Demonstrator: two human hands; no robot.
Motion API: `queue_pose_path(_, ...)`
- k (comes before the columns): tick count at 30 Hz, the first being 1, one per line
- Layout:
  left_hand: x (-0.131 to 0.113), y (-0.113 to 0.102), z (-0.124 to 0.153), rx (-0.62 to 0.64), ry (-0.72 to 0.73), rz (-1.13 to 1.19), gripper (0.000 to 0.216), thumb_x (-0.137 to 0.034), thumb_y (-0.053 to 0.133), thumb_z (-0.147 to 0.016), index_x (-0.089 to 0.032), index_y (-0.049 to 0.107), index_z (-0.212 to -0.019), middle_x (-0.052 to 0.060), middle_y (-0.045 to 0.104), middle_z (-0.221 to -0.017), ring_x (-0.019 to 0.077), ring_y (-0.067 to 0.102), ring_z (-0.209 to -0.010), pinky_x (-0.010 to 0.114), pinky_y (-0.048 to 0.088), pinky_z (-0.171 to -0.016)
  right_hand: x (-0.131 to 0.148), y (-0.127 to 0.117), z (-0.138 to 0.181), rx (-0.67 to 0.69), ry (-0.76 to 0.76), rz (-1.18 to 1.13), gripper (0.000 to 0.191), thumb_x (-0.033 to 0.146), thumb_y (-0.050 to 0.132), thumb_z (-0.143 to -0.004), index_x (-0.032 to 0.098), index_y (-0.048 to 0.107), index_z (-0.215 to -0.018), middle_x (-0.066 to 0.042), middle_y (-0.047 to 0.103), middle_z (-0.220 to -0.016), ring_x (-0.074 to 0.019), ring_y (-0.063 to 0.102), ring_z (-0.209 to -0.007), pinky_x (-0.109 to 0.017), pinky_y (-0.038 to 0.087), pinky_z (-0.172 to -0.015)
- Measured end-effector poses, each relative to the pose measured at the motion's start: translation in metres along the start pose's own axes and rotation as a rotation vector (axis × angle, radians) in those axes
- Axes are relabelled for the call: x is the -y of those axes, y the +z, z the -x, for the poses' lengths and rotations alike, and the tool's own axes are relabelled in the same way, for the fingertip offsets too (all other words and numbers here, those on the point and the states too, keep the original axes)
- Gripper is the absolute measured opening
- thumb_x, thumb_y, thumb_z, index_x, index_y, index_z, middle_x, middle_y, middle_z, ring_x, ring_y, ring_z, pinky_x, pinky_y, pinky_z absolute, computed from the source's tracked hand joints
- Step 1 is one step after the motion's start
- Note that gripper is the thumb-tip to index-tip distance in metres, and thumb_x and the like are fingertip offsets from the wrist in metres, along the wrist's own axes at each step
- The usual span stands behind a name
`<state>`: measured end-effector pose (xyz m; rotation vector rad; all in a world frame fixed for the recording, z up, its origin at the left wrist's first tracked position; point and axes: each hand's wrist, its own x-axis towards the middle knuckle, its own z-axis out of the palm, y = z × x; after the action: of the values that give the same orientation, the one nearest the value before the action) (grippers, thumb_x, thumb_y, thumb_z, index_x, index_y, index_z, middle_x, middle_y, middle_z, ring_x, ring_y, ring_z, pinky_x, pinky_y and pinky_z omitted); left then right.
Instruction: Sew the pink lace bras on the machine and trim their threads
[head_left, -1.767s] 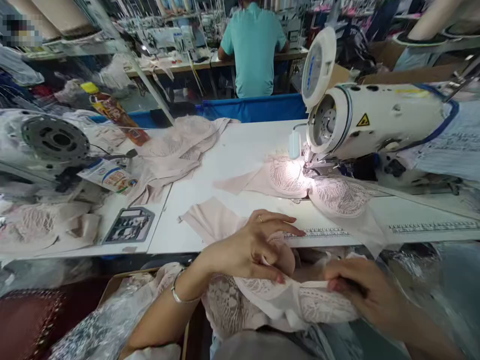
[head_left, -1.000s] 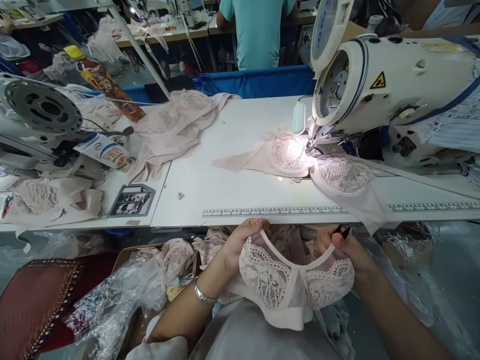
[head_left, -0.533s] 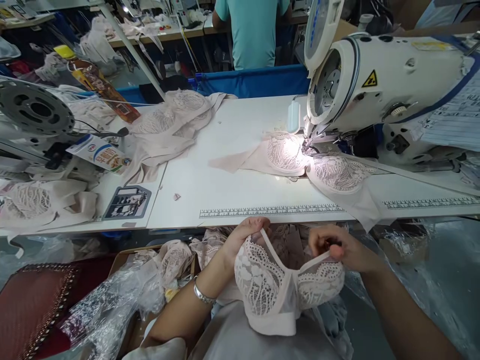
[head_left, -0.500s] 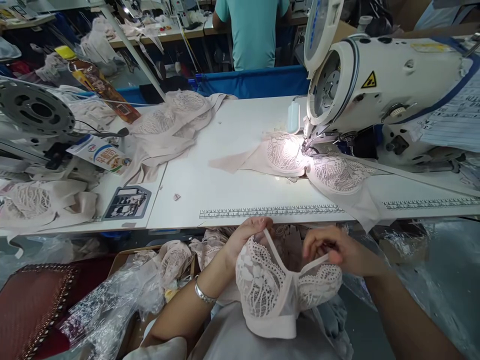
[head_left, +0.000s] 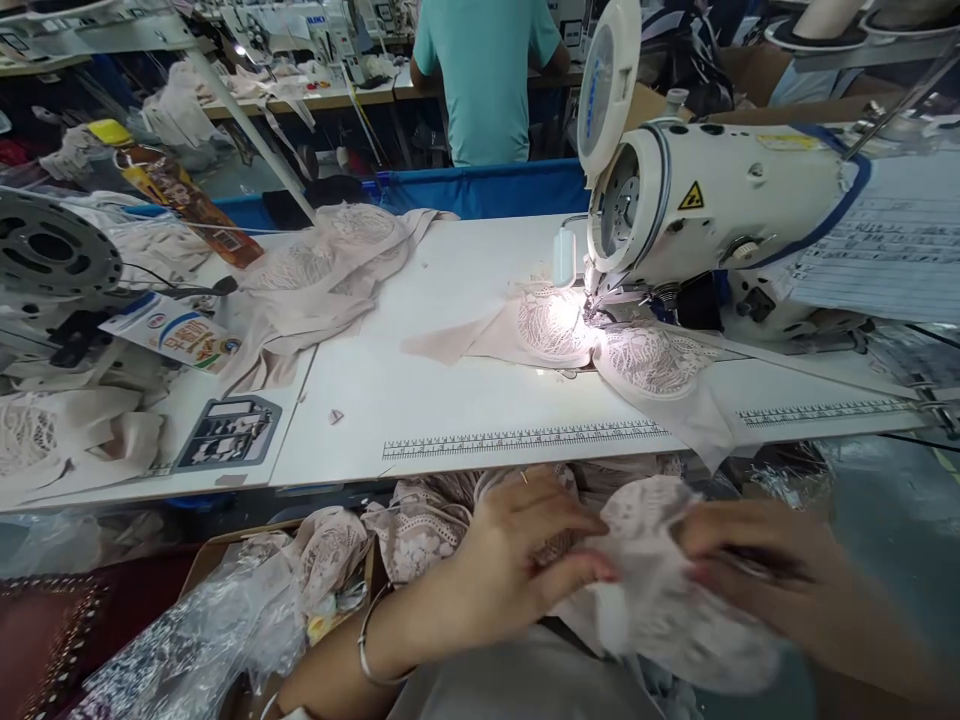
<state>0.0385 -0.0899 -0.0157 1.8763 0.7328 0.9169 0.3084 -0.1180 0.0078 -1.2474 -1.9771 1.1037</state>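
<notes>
A beige lace bra (head_left: pixel 652 590), smeared by motion, hangs over my lap below the table's front edge. My right hand (head_left: pixel 765 575) pinches its right side; the fingertips are blurred. At the bra's left side is my left hand (head_left: pixel 525 555), thumb and curved fingers apart, with no clear grip on the cloth. It wears a ring and a silver bangle (head_left: pixel 367 640). Another lace bra (head_left: pixel 555 325) lies on the white table under the needle of the lit sewing machine (head_left: pixel 697 200), one wing draping over the front edge.
More beige bras (head_left: pixel 322 260) are heaped at the table's left, near a tilted drink bottle (head_left: pixel 180 195) and a second machine (head_left: pixel 52 250). A ruler strip (head_left: pixel 517 440) runs along the front edge. Below left stands a box with lace pieces and plastic wrap (head_left: pixel 217 610). A co-worker (head_left: pixel 480 80) sits beyond.
The bra that both hands held up by its upper edges has turned and shifted right with my right hand. My left hand's fingers have spread. The view has swung slightly.
</notes>
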Motion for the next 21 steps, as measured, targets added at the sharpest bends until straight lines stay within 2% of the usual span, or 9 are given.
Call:
queue_pose_path(2,0.009,0.016,0.006,0.027,0.028,-0.117,0.026,-0.029,0.068,-0.092,-0.019,0.072,-0.116,0.013,0.075,-0.099,0.0255,0.067,-0.092,0.036,0.053,-0.083,0.002,0.026,-0.014,-0.064,-0.016,0.006,0.025,0.036,0.061,-0.095,0.024,0.068,-0.075,0.001,0.063,-0.058,-0.0131,0.056,-0.048,-0.025,0.040,-0.046)
queue_pose_path(4,0.021,0.029,0.008,-0.021,0.053,-0.193,0.028,-0.026,0.066,-0.093,-0.018,0.070,-0.119,0.014,0.074,-0.100,0.0256,0.067,-0.093,0.036,0.054,-0.084,-0.001,0.048,-0.022,-0.121,-0.042,0.037,0.021,0.030,0.058,-0.097,0.023,0.070,-0.080,0.000,0.065,-0.060,-0.0128,0.057,-0.049,-0.025,0.041,-0.046)
queue_pose_path(8,0.037,0.036,0.006,-0.125,0.023,-0.199,0.014,-0.023,0.068,-0.092,-0.018,0.073,-0.104,0.012,0.073,-0.091,0.0235,0.067,-0.087,0.033,0.053,-0.080,-0.015,0.068,-0.021,-0.199,-0.164,0.110,0.021,0.020,0.051,-0.097,0.022,0.071,-0.093,-0.001,0.068,-0.064,-0.0115,0.053,-0.045,-0.024,0.041,-0.044)
queue_pose_path(10,0.037,0.033,0.004,-0.178,-0.052,-0.137,0.006,-0.019,0.070,-0.089,-0.019,0.074,-0.094,0.010,0.071,-0.085,0.0212,0.066,-0.080,0.029,0.051,-0.072,-0.023,0.070,-0.018,-0.260,-0.235,0.218,0.021,0.017,0.050,-0.096,0.022,0.071,-0.097,-0.002,0.067,-0.067,-0.0112,0.052,-0.045,-0.024,0.042,-0.043)
queue_pose_path(12,0.035,0.028,0.003,-0.240,-0.178,-0.043,0.002,-0.017,0.073,-0.085,-0.019,0.074,-0.086,0.007,0.069,-0.080,0.0185,0.064,-0.072,0.025,0.047,-0.062,-0.031,0.069,-0.016,-0.373,-0.276,0.417,0.023,0.013,0.051,-0.095,0.022,0.072,-0.096,-0.005,0.070,-0.077,-0.0131,0.058,-0.054,-0.025,0.046,-0.048)
queue_pose_path(15,0.031,0.025,0.002,-0.280,-0.355,0.141,0.007,-0.018,0.080,-0.077,-0.018,0.072,-0.076,0.005,0.067,-0.077,0.0163,0.060,-0.067,0.023,0.041,-0.056,-0.040,0.068,-0.014,-0.519,-0.286,0.744,0.032,0.003,0.047,-0.091,0.020,0.074,-0.090,-0.014,0.074,-0.109,-0.0197,0.067,-0.076,-0.028,0.049,-0.054)
queue_pose_path(17,0.028,0.022,0.001,-0.267,-0.416,0.235,0.012,-0.021,0.083,-0.073,-0.017,0.072,-0.072,0.005,0.066,-0.075,0.0164,0.060,-0.067,0.022,0.041,-0.056,-0.043,0.067,-0.014,-0.511,-0.289,0.848,0.037,-0.002,0.044,-0.088,0.019,0.074,-0.090,-0.014,0.072,-0.121,-0.0224,0.068,-0.083,-0.028,0.047,-0.051)
queue_pose_path(18,0.028,0.021,0.000,-0.263,-0.433,0.264,0.013,-0.021,0.084,-0.072,-0.017,0.072,-0.071,0.005,0.066,-0.075,0.0166,0.060,-0.068,0.022,0.042,-0.056,-0.043,0.066,-0.014,-0.487,-0.298,0.840,0.039,-0.004,0.042,-0.087,0.019,0.074,-0.092,-0.014,0.073,-0.120,-0.0228,0.068,-0.084,-0.028,0.047,-0.050)
queue_pose_path(21,0.029,0.010,-0.004,-0.281,-0.438,0.317,0.012,-0.020,0.084,-0.071,-0.016,0.073,-0.071,0.007,0.069,-0.080,0.0185,0.064,-0.076,0.024,0.048,-0.066,-0.039,0.054,-0.013,-0.342,-0.289,0.546,0.034,0.004,0.043,-0.093,0.020,0.072,-0.087,-0.011,0.076,-0.095,-0.0202,0.067,-0.077,-0.027,0.049,-0.053)
